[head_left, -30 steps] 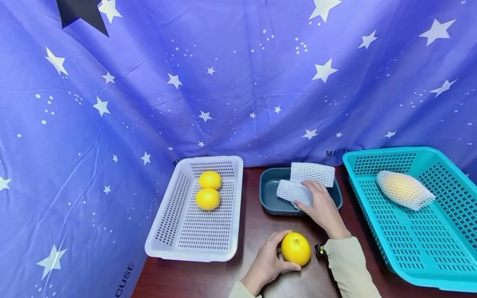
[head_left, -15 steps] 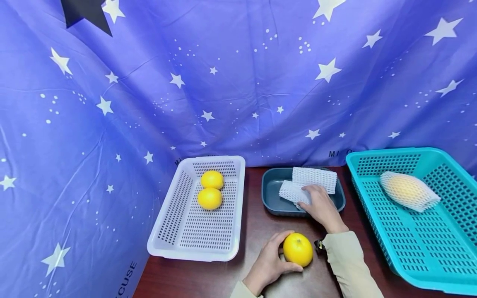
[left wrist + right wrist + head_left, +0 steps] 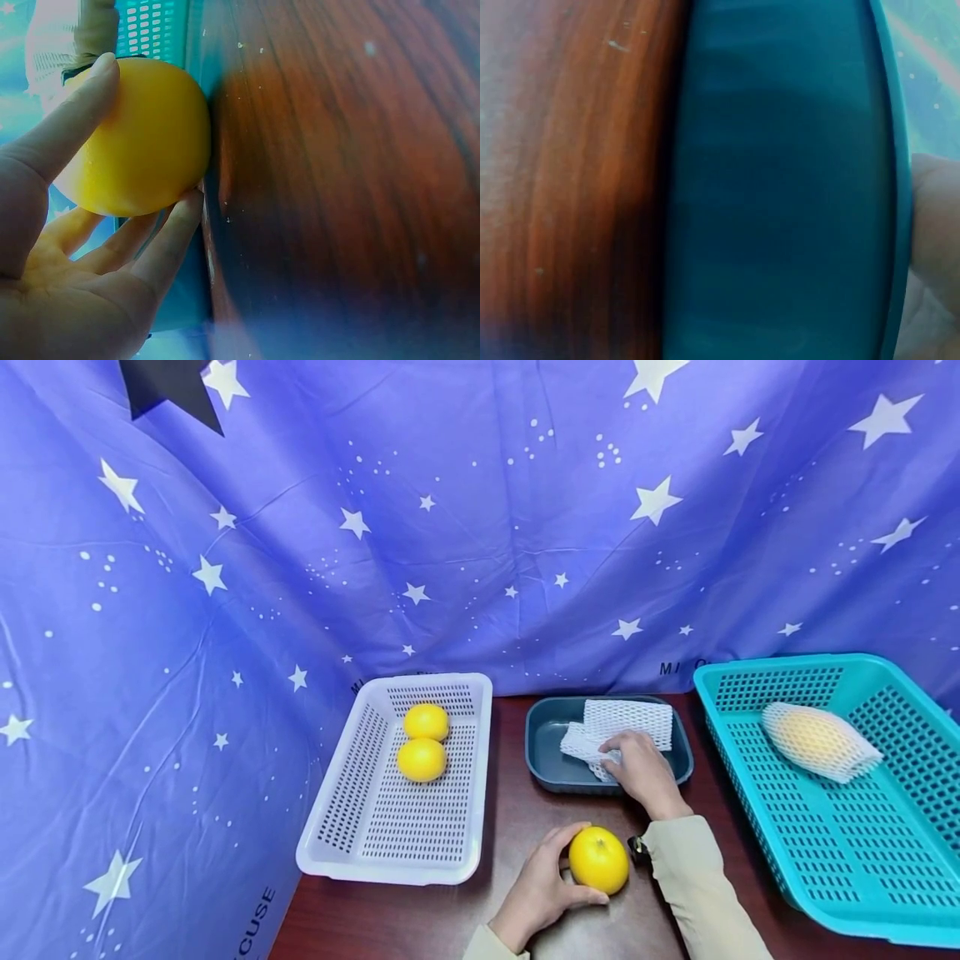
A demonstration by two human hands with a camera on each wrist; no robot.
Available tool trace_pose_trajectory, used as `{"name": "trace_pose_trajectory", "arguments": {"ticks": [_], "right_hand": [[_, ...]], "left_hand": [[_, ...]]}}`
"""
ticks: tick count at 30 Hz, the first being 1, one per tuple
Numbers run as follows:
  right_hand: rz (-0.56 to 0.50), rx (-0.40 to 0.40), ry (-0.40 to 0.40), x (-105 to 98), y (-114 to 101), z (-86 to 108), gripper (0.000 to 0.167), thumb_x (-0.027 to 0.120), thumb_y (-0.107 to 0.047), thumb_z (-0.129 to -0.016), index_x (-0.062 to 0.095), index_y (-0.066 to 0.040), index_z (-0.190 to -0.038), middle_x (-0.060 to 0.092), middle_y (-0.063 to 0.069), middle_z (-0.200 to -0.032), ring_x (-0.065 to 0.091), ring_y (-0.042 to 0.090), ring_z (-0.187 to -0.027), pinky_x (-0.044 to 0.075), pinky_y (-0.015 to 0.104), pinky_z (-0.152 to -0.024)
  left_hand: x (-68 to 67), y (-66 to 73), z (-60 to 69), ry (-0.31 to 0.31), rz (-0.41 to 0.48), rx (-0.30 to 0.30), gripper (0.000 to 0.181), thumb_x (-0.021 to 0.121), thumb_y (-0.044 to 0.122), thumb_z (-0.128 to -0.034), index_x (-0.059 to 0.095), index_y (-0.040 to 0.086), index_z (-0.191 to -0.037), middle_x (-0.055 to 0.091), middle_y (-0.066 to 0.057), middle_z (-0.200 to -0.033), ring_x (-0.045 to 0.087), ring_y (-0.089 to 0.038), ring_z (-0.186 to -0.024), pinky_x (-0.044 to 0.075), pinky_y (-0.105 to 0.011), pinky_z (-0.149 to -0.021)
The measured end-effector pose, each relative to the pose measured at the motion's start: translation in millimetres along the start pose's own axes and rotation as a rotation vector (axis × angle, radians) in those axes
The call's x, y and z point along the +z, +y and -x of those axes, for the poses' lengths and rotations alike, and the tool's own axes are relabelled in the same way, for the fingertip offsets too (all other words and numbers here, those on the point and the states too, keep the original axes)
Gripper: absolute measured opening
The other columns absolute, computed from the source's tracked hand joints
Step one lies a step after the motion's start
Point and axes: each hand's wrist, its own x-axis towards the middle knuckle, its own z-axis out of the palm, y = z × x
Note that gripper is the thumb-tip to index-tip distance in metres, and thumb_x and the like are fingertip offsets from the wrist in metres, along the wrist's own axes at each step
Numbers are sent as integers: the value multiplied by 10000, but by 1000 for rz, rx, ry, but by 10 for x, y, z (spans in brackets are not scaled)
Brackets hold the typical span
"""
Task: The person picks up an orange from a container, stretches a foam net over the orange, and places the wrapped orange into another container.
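Observation:
A round yellow fruit (image 3: 598, 860), orange-like with a small stem mark on top, stands on the table and my left hand (image 3: 546, 883) grips it from the left. In the left wrist view, thumb and fingers wrap the yellow fruit (image 3: 146, 142) from opposite sides. My right hand (image 3: 642, 772) reaches over the near rim of a dark blue-grey tray (image 3: 547, 768), pinching a white foam net sleeve (image 3: 579, 743). Another foam net sleeve (image 3: 630, 720) lies behind it. In the right wrist view the tray wall (image 3: 780, 180) hides most of the right hand (image 3: 937, 232).
To the left, a white perforated basket (image 3: 405, 852) holds two yellow fruits (image 3: 423, 743). On the right stands a teal basket (image 3: 832, 860) with one fruit in a foam net (image 3: 817, 742). A starry blue curtain (image 3: 465, 527) hangs behind and at the left of the brown table (image 3: 510, 793).
My right hand has shifted slightly within the tray, and the front foam net sleeve looks more crumpled and lower. The rear sleeve sits a little lower. My left hand and its fruit stay put.

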Motion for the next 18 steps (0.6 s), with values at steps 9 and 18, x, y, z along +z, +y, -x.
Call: {"name": "trace_pose_trajectory", "arguments": {"ticks": [9,18], "right_hand": [[-58,-18,39,-70,-75,112,173,681,-89,-910,751,-17,-1051,710,190,-1097,618,394,-1067,507,566,-905],[-89,-42,47,-171,-183,232,210,688,-128,-918,753,-26,-1090,728,178,-1093,679,365,-993,546,532,-848]], "left_hand": [[-3,19,-1,-26,50,-35,816,919,192,-679,536,98,-1394,581,-46,-1297,556,-96,-1165,511,-157,-906],[8,22,8,-37,127,-55,825,912,148,-687,520,73,-1408,566,-68,-1308,554,-98,-1163,516,-163,-903]]}}
